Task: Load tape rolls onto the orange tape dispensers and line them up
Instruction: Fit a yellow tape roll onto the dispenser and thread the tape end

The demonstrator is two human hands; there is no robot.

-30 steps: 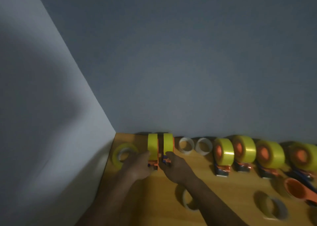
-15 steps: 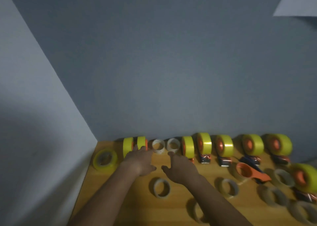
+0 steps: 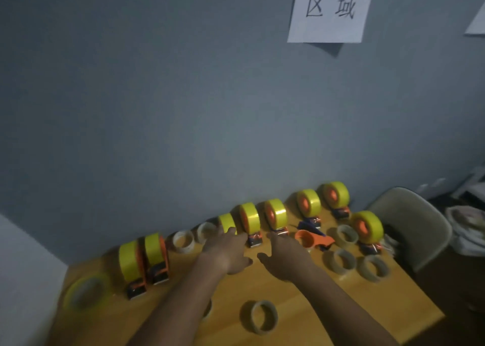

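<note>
I count 8 orange dispensers loaded with yellow tape rolls (image 3: 249, 215) along the wall | 1 empty orange dispenser (image 3: 312, 238) lies unloaded | left hand (image 3: 225, 252), right hand (image 3: 286, 256) both loose-fingered, gripping nothing | line-up unfinished

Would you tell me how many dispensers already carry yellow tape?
8 loaded dispensers: two at far left, five along the wall, one nearer at right; more may be hidden.

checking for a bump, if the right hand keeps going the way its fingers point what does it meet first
Most likely the loaded dispenser just beyond the right hand; its fingertips nearly reach that dispenser's base, though depth is unclear.
</note>
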